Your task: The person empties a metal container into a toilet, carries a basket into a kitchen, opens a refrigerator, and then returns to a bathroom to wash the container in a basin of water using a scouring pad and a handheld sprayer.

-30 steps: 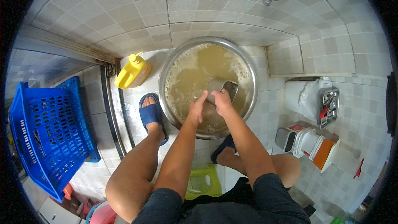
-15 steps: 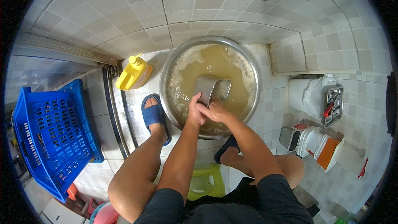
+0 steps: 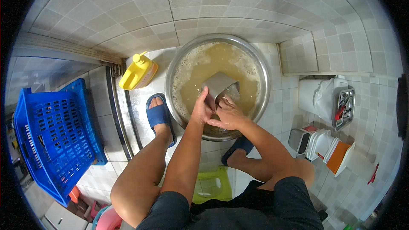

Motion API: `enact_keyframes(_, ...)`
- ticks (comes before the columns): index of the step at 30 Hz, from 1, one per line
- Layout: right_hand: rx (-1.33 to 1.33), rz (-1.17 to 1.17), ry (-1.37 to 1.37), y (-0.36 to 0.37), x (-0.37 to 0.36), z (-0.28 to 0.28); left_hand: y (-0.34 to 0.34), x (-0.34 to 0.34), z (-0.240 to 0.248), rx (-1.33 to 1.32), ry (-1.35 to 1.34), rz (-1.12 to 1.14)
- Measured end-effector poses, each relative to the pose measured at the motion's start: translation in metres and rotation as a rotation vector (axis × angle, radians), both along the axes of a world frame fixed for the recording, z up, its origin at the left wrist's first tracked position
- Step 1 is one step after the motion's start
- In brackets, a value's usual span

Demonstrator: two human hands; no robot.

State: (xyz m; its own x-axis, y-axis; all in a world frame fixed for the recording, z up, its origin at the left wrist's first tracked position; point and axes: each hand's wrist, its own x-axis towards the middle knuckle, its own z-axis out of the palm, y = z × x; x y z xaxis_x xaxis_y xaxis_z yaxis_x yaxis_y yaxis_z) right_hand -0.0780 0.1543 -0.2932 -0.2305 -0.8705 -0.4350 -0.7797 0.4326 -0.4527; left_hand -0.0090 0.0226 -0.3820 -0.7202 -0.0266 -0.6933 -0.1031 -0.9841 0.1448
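Observation:
A grey rectangular container [image 3: 219, 83] is tilted over cloudy, foamy water in a wide steel basin [image 3: 170, 83], its open side facing right. My left hand [image 3: 202, 108] grips the container's near left side, thumb up along the outer wall. At the container's opening, my right hand [image 3: 228, 114] reaches in, thumb stretched toward the left hand. The fingertips of that hand are partly hidden inside, so whether they hold anything does not show. Something shiny or wet catches light inside the opening.
A yellow pump bottle [image 3: 138, 73] stands left of the basin. Farther left is a blue plastic crate [image 3: 59, 134]. A green stool [image 3: 213, 185] is below me. On the right are a tray of utensils [image 3: 344, 108] and several stacked containers [image 3: 328, 147]. Tiled wall rises behind.
The container has turned a little and its opening has tipped toward the right hand. My right hand has shifted right and deeper into the opening, its thumb now spread.

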Motion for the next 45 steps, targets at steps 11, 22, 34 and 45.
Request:
enact_keyframes(11, -0.1, -0.767, -0.834, -0.017, -0.015, -0.019, 0.01, -0.003, 0.003, -0.145, 0.029, -0.044)
enact_keyframes(22, -0.11, -0.388, -0.49, 0.0, -0.02, -0.001, -0.003, -0.01, 0.029, -0.038, 0.004, 0.068)
enact_keyframes(34, -0.153, -0.338, -0.098, -0.027, 0.004, -0.033, -0.001, 0.005, 0.021, 0.043, -0.063, 0.056)
enact_keyframes(45, 0.338, -0.101, 0.29, -0.024, -0.01, -0.032, 0.009, -0.007, 0.023, -0.021, -0.189, 0.006)
